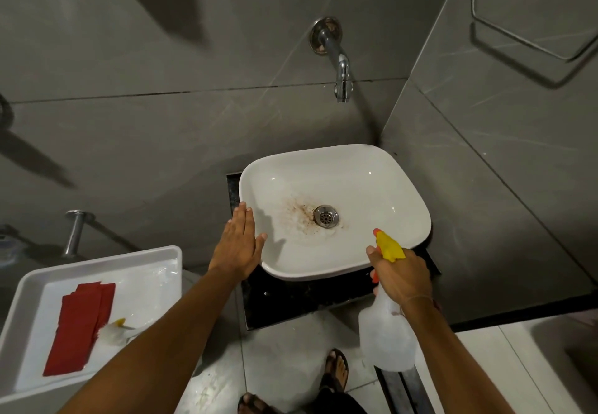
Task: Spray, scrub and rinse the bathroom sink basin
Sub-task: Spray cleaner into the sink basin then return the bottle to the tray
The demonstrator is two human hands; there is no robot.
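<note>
The white sink basin sits on a dark counter, with brown stains left of its metal drain. My left hand lies flat, fingers together, against the basin's left rim. My right hand grips a translucent spray bottle by its neck, at the basin's near right corner. The bottle's yellow head with an orange nozzle points over the rim toward the drain. A chrome wall tap hangs above the basin; no water runs from it.
A white tray at lower left holds a red cloth and a small white brush-like item with a yellow tip. A chrome wall peg sticks out above the tray. My sandalled feet stand on the light floor tiles.
</note>
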